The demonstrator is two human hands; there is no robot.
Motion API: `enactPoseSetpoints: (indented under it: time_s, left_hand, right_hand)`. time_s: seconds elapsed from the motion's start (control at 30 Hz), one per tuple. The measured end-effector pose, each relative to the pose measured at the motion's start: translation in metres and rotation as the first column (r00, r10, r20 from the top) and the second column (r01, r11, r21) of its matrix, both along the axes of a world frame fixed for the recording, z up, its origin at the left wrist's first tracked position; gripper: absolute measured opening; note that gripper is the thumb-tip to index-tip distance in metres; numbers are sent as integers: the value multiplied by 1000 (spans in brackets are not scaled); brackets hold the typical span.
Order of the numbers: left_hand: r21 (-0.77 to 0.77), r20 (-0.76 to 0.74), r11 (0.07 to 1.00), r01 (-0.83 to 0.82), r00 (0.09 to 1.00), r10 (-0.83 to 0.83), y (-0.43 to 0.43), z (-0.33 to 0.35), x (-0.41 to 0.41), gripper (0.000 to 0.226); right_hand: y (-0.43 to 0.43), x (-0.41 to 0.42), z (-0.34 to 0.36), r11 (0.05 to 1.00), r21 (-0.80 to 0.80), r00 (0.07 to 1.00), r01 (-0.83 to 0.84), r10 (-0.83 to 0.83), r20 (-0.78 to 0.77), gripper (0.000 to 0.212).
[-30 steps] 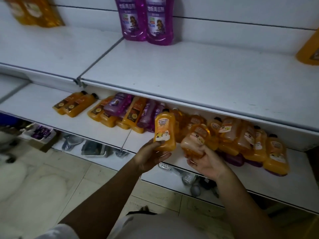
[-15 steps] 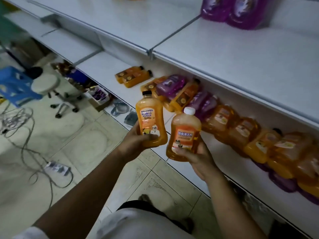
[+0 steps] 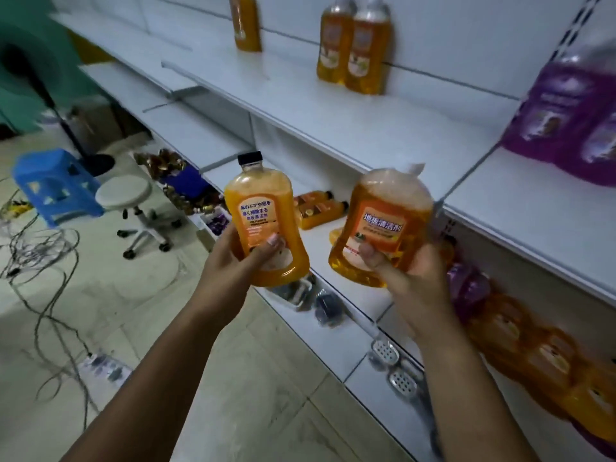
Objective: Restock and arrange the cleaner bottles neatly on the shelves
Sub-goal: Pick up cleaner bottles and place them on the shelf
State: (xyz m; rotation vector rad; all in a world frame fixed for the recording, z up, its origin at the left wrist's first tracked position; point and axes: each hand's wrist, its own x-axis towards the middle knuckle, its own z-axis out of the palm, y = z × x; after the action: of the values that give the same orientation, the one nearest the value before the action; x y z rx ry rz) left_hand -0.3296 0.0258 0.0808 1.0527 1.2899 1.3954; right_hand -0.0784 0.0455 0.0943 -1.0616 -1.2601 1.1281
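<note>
I see a pale tiled floor [image 3: 110, 305] strewn with tangled cables [image 3: 36, 258], a blue plastic stool [image 3: 50, 186], a white wheeled stool [image 3: 128, 201] and a teal wall [image 3: 26, 61] behind.

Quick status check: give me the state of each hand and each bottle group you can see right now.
left hand: gripping black-capped orange bottle, upright
right hand: gripping white-capped orange bottle, tilted slightly
two orange bottles: standing on upper shelf
purple bottles: standing, upper shelf
orange bottles on lower shelf: lying flat
</note>
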Motion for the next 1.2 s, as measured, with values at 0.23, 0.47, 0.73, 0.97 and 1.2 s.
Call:
enactPoseSetpoints:
  time_s: [0.23, 0.47, 0.73, 0.97, 1.2]
  left_hand:
    - [162, -145, 984, 78, 988, -54, 58, 57, -67, 52]
    - [277, -215, 947, 160, 971, -101, 147, 89, -82, 47]
    - [323, -269, 918, 229, 952, -143, 261, 117, -86, 58]
    - [294, -371, 866, 405, 883, -287, 376, 145, -85, 66]
    - [255, -384, 788, 560, 807, -449, 454, 150, -71, 65]
  right_hand:
    - [46, -61, 67, 978, 109, 980, 179, -187, 64, 56]
    - [122, -76, 98, 942, 164, 944, 292, -311, 111, 69]
    - [229, -73, 119, 923, 185, 912, 336, -368, 182, 59]
    - [304, -68, 143, 869, 178, 812, 461, -494, 310, 61]
    - [354, -58, 148, 790, 147, 697, 596, -599, 393, 69]
